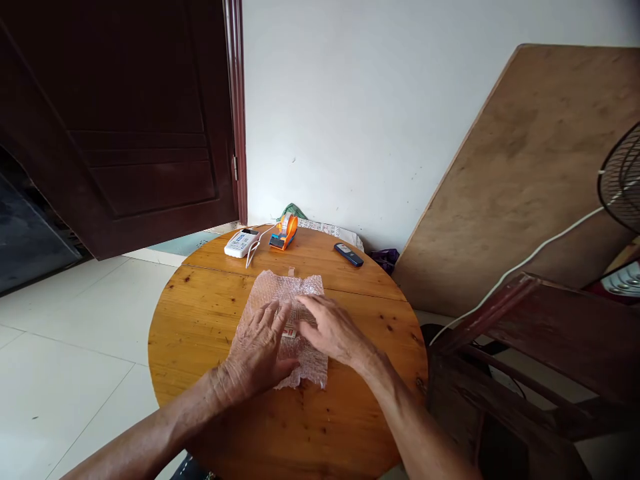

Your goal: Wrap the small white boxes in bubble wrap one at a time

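Observation:
A sheet of bubble wrap (310, 363) lies on the round wooden table (200, 313) in front of me. On its middle is a small flat item with printing (289, 332), mostly covered by my hands, so its kind is unclear. My left hand (260, 340) rests flat over the left part of the wrap, fingers stretched and thumb out to the right. From the right, my right hand (333, 327) reaches over the wrap with its fingers extended and apart; it looks slightly blurred. Neither hand grips anything that I can see.
Toward the table's back stand a white box-shaped device (241, 243) with a cable, an orange tape dispenser (284, 232) and a dark handset (349, 255). A wooden chair (495, 320) and a fan (623, 177) are at right. A dark door (150, 133) stands at left.

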A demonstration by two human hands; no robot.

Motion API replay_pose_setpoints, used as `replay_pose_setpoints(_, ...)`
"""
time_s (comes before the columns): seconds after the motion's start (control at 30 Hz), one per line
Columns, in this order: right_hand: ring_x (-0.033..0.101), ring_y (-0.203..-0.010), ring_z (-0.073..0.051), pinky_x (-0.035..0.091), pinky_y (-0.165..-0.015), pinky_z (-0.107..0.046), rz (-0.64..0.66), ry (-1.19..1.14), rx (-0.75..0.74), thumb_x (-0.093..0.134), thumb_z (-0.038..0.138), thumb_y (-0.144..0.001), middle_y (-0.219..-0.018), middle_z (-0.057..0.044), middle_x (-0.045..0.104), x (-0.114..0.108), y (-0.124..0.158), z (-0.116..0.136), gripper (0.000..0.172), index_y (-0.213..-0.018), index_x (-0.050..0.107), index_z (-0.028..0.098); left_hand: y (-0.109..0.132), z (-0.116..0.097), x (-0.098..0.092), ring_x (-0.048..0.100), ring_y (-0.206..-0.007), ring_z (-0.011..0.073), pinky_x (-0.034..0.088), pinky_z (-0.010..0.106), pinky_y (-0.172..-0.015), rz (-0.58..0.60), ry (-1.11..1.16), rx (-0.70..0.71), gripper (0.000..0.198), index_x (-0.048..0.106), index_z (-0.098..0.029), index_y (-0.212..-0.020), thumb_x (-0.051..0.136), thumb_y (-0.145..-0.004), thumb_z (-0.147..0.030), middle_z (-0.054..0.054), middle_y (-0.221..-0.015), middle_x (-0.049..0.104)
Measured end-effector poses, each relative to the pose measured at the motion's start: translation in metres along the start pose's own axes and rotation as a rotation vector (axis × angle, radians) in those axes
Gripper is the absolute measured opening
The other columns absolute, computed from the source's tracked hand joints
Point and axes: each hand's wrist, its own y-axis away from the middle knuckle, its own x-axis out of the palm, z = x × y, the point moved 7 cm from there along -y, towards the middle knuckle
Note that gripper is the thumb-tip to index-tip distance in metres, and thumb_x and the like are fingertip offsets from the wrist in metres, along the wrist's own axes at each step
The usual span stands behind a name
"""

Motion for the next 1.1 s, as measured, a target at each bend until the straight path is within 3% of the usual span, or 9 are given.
replay_pose_setpoints(0.13, 0.060, -0.109, -0.026, 0.043, -0.096, -0.036, 0.046, -0.034, 0.026, 0.062, 0.018, -0.080, -0.116, -0.014, 0.067, 0.026, -0.001, 0.011, 0.043, -0.122, 0.059, 0.012, -0.007, 0.026, 0.029, 0.034, -0.141, 0.0400, 0.031, 0.054, -0.114, 0.055, 0.095, -0.084, 0.110, 0.020, -0.008, -0.153, 0.078, -0.066, -0.042, 0.026, -0.152, 0.036)
replay_pose_setpoints(0.23, 0.063, -0.106, -0.023, 0.046, -0.093, -0.034, -0.072, -0.111, 0.076, 0.059, 0.015, -0.081, -0.115, -0.010, 0.069, 0.023, 0.008, -0.001, 0.043, -0.124, 0.058, 0.016, -0.006, 0.034, 0.040, 0.033, -0.141, 0.0426, 0.028, 0.058, -0.114, 0.132, 0.089, -0.106, 0.117, 0.022, -0.009, -0.153, 0.078, -0.062, -0.057, 0.028, -0.153, 0.035)
replay_pose_setpoints(0.4, 0.063, -0.112, -0.024, 0.048, -0.096, -0.037, -0.339, -0.172, 0.328, 0.058, 0.027, -0.083, -0.125, -0.011, 0.066, -0.012, 0.057, -0.075, 0.044, -0.127, 0.056, 0.019, -0.003, 0.027, 0.043, 0.028, -0.144, 0.0431, 0.020, 0.061, -0.116, 0.164, -0.013, -0.023, 0.117, 0.032, -0.012, -0.150, 0.067, -0.061, -0.079, 0.024, -0.155, 0.033)
replay_pose_setpoints(0.5, 0.063, -0.112, -0.030, 0.048, -0.095, -0.044, -0.276, -0.014, 0.475, 0.056, 0.032, -0.084, -0.122, -0.012, 0.068, -0.017, 0.086, -0.124, 0.046, -0.128, 0.057, 0.019, -0.003, 0.025, 0.044, 0.028, -0.144, 0.0420, 0.021, 0.059, -0.116, 0.192, -0.057, -0.026, 0.118, 0.035, -0.015, -0.150, 0.064, -0.058, -0.084, 0.022, -0.155, 0.034)
replay_pose_setpoints(0.6, 0.060, -0.116, -0.034, 0.046, -0.096, -0.050, -0.224, 0.093, 0.463, 0.056, 0.033, -0.083, -0.129, -0.014, 0.064, -0.019, 0.101, -0.143, 0.055, -0.136, 0.051, 0.019, -0.003, 0.024, 0.044, 0.028, -0.144, 0.0411, 0.021, 0.058, -0.117, 0.202, -0.073, -0.027, 0.118, 0.035, -0.015, -0.150, 0.063, -0.059, -0.085, 0.021, -0.156, 0.033)
replay_pose_setpoints(0.7, 0.057, -0.120, -0.037, 0.046, -0.096, -0.053, -0.351, 0.142, 0.425, 0.059, 0.040, -0.083, -0.133, -0.018, 0.060, -0.034, 0.104, -0.125, 0.063, -0.140, 0.048, 0.015, -0.002, 0.025, 0.043, 0.028, -0.144, 0.0407, 0.022, 0.058, -0.117, 0.182, -0.069, -0.019, 0.117, 0.035, -0.016, -0.150, 0.063, -0.059, -0.085, 0.021, -0.156, 0.033)
replay_pose_setpoints(0.8, 0.061, -0.115, -0.030, 0.047, -0.098, -0.049, -0.448, 0.050, 0.212, 0.052, 0.037, -0.091, -0.126, -0.015, 0.065, -0.035, 0.088, -0.073, 0.046, -0.134, 0.055, 0.019, 0.000, 0.026, 0.044, 0.027, -0.144, 0.0410, 0.021, 0.060, -0.116, 0.177, -0.070, -0.017, 0.116, 0.036, -0.017, -0.149, 0.064, -0.059, -0.084, 0.021, -0.156, 0.032)
replay_pose_setpoints(0.93, 0.054, -0.125, -0.025, 0.044, -0.106, -0.045, -0.278, -0.062, 0.007, 0.049, 0.022, -0.091, -0.137, -0.011, 0.058, 0.006, 0.046, -0.018, 0.046, -0.136, 0.052, 0.022, -0.002, 0.027, 0.046, 0.027, -0.144, 0.0408, 0.022, 0.061, -0.116, 0.164, -0.066, -0.013, 0.118, 0.033, -0.018, -0.150, 0.065, -0.058, -0.084, 0.020, -0.157, 0.031)
replay_pose_setpoints(1.1, 0.047, -0.132, -0.031, 0.038, -0.108, -0.049, -0.102, 0.120, 0.125, 0.049, 0.027, -0.093, -0.145, -0.017, 0.051, 0.054, 0.014, -0.025, 0.049, -0.140, 0.049, 0.012, -0.002, 0.030, 0.047, 0.025, -0.146, 0.0391, 0.021, 0.058, -0.117, 0.186, -0.084, 0.010, 0.119, 0.032, -0.012, -0.150, 0.063, -0.060, -0.083, 0.023, -0.156, 0.032)
